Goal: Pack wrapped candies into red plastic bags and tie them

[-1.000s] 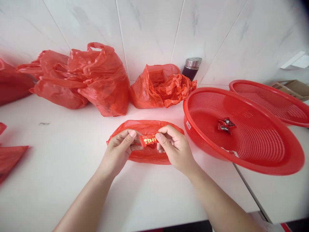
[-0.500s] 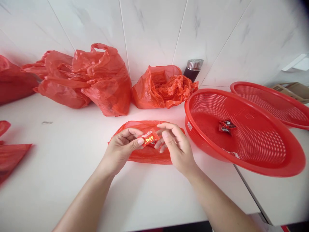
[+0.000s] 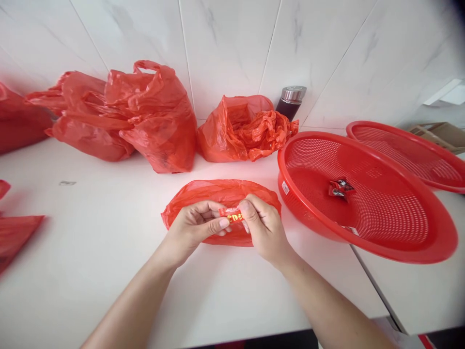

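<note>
Both hands meet over a flat red plastic bag [image 3: 218, 194] lying on the white counter [image 3: 109, 252]. Between them is a small red candy wrapper with gold lettering [image 3: 234, 215]. My left hand [image 3: 194, 228] pinches its left end with thumb and fingers. My right hand [image 3: 265, 230] pinches its right end, fingers curled. Two wrapped candies [image 3: 337, 188] lie inside the big red perforated basket [image 3: 399, 242] to the right of my hands.
Several stuffed red plastic bags [image 3: 152, 121] stand along the tiled wall, one open and crumpled [image 3: 247, 128]. A dark flask with a steel cap [image 3: 290, 101] stands behind it. A second red basket [image 3: 410, 150] sits far right. More red bags [image 3: 14, 232] lie at the left edge.
My right hand opened and let go of the wrapper half a second ago, then closed on its right end again. Both hands dropped slightly toward me over the flat bag.
</note>
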`<state>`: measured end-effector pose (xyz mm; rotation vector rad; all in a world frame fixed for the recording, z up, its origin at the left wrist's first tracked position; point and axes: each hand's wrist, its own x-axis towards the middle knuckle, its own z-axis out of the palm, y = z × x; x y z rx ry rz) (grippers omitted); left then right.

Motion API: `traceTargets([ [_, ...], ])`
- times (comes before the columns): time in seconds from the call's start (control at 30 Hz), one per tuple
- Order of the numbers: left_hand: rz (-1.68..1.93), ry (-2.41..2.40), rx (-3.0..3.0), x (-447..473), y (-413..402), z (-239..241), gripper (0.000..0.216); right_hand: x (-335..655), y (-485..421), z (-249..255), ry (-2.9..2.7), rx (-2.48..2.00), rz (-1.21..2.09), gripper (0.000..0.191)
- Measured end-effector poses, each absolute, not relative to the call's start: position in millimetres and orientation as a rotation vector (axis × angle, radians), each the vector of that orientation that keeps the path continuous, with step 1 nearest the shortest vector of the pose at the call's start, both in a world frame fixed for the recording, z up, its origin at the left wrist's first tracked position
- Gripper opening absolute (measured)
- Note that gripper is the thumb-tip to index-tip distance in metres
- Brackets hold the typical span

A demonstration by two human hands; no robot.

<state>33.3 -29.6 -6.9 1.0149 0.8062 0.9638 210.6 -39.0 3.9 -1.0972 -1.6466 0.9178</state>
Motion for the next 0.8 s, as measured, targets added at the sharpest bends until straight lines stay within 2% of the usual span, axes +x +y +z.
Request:
traceTargets([
  [0.5,1.012,0.993,1.176,31.3,-26.1,2.8,0.017,208.6,-35.0,-3.8,-1.628,-1.165,0.998,0.037],
  [0.8,1.040,0.943,1.057,37.1,-30.5,-4.8,0.015,207.3,-36.5,-5.5,-1.646,-1.176,0.873,0.043],
])
